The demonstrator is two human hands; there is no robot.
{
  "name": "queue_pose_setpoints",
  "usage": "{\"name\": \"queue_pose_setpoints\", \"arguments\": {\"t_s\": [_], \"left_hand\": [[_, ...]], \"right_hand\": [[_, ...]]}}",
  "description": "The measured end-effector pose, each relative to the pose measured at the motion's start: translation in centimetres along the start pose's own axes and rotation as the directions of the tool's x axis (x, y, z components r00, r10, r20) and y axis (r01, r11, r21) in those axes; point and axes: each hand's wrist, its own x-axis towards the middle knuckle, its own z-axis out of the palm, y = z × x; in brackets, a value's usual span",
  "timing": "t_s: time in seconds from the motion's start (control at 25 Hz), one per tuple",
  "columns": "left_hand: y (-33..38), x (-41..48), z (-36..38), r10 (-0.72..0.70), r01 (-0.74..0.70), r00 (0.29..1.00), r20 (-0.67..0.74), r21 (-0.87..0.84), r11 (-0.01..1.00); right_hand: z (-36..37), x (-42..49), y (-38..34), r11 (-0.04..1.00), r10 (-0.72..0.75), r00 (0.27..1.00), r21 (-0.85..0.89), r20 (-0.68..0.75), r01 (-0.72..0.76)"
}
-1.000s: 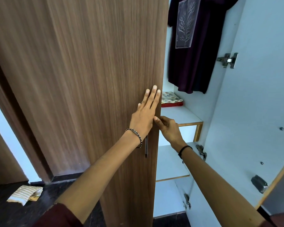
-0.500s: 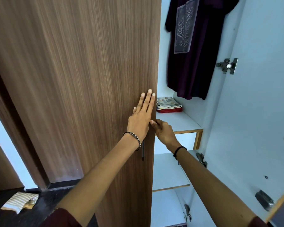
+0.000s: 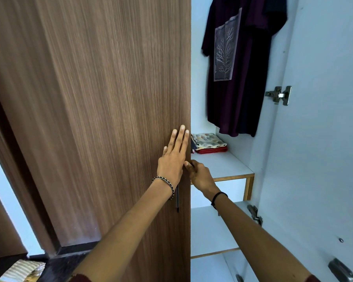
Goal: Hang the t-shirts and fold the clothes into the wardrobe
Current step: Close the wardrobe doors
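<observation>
Versus 0.5 s ago: free edge of wooden door [image 3: 110,119] further left in view, more of the wardrobe [image 3: 200,115] interior exposed; left hand [image 3: 172,159] lower on the door face.

Dark purple t-shirt [image 3: 238,78]: hangs in the upper compartment, long axis vertical, hem down, pale panel with a bare-tree print turned toward the opening.

Folded clothes [image 3: 209,143]: stacked at the back left of the white shelf [image 3: 228,165] below the t-shirt, patterned piece over red.

Left hand: flat against the door face near its free edge, fingers straight and together, pointing up, grasping nothing. Forearm extended, beaded bracelet [image 3: 165,184] at the wrist.

Right hand [image 3: 200,176]: reaches in from lower right and grips the door edge just beside the left palm. Thumb on the front face, remaining fingers hidden behind the edge; black band [image 3: 219,197] at the wrist.

Slim metal handle [image 3: 177,200]: vertical, top end hidden behind the left wrist.
</observation>
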Motion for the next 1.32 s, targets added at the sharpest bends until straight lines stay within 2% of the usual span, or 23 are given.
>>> {"name": "queue_pose_setpoints", "arguments": {"t_s": [0.48,0.76,1.0,1.16,1.32], "left_hand": [[0.0,1.6,0.6,-0.03,0.029,0.999,0.027,0.027,0.999],[0.2,1.8,1.1,-0.052,0.051,0.998,0.031,0.024,0.998],[0.0,1.5,1.6,-0.034,0.028,0.997,0.072,0.078,0.997],[1.0,0.8,2.0,0.057,-0.074,0.989,0.137,0.118,0.99],[3.1,0.2,1.1,0.134,-0.138,0.978,0.162,0.014,0.99]], "right_hand": [[0.5,2.2,-0.1,0.999,0.046,0.998,0.01,-0.036,-0.046],[0.5,2.5,0.3,0.999,0.022,0.999,-0.033,-0.036,-0.023],[0.3,1.7,-0.2,0.998,0.065,0.994,0.023,-0.083,-0.064],[-1.1,-0.2,-0.1,0.997,0.076,0.987,0.028,-0.143,-0.073],[-3.8,-3.0,0.8,0.997,0.061,0.969,0.057,-0.238,-0.049]]}}
